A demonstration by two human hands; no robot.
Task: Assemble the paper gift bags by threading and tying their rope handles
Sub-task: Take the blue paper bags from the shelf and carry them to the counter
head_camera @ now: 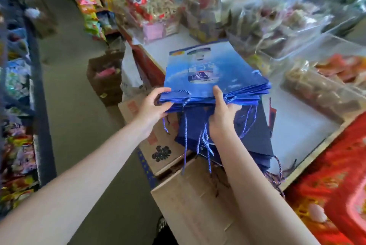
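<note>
A stack of flat blue paper gift bags (213,72) is held up over the white counter (301,126). My left hand (153,106) grips the stack's near left corner, thumb on top. My right hand (221,112) grips the near edge further right, thumb on top and fingers underneath. Blue rope handles (186,132) hang down from the near edge of the stack. Underneath lie more dark blue flat bags (257,136), partly hidden by the stack and my right forearm, with loose rope ends (277,177) at the counter's edge.
Cardboard boxes (188,201) stand below the counter's near end. Clear plastic bags of snacks (247,13) crowd the back of the counter. A red patterned cloth (336,185) lies at right. Shelves of packaged goods (17,106) line the aisle on the left.
</note>
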